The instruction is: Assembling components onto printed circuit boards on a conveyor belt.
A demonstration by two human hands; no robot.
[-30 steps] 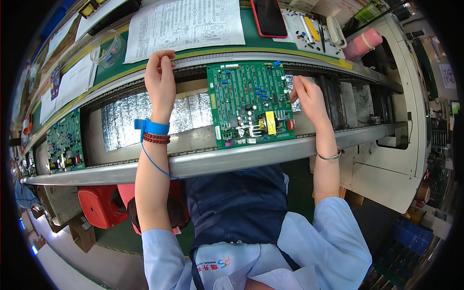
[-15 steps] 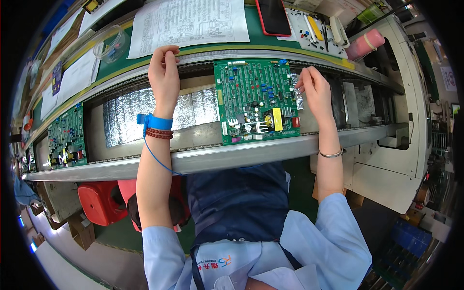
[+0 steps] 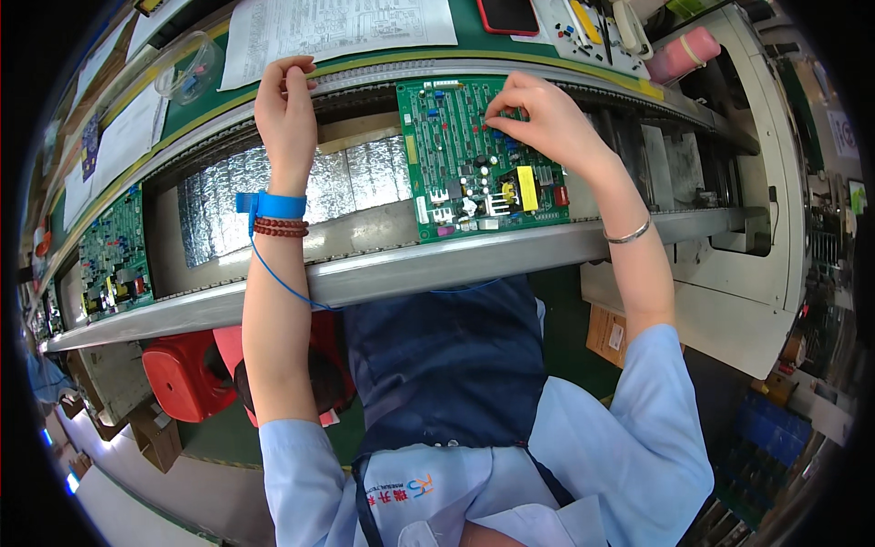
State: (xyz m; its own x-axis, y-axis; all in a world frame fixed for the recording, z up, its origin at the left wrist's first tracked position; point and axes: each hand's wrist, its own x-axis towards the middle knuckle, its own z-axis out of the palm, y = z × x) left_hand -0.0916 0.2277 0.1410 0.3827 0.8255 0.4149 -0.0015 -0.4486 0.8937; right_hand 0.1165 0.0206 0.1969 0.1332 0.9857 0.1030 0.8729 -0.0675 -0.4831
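Quick count: two green circuit boards, one in front [image 3: 478, 159] and one off to the left [image 3: 111, 260]. Two hands, left hand [image 3: 284, 114] and right hand [image 3: 544, 118]. One clear plastic cup [image 3: 187, 68], one pink bottle [image 3: 685, 53], one red stool [image 3: 182, 376].

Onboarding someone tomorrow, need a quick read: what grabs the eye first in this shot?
The green circuit board at centre, sitting on the conveyor rails, with the right hand pinching down over its upper part. The left hand rests on the far rail, a blue wrist strap and its cord below it. A second board sits far left on the line.
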